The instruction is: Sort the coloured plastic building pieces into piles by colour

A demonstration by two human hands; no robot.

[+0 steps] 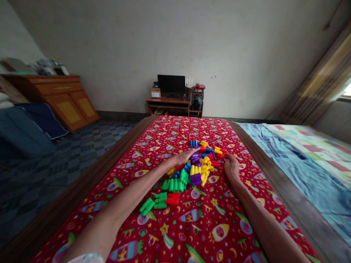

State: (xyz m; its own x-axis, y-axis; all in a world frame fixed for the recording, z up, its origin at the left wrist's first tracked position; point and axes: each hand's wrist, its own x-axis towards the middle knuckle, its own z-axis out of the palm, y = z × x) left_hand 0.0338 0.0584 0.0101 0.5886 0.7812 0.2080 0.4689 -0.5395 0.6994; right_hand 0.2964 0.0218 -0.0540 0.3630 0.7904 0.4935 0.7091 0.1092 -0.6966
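Two bare hands reach into a heap of plastic blocks [196,164] on the red patterned cloth [192,226] covering the table. The left hand [182,157] lies open, fingers stretched flat over purple and blue pieces. The right hand [231,167] rests at the heap's right edge — whether it grips anything I cannot tell.

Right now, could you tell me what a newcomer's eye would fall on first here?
The bright red patterned cloth covering the bed fills the middle of the view. On it lies a heap of colourful plastic blocks, with the left hand resting flat on its left side and the right hand at its right edge.
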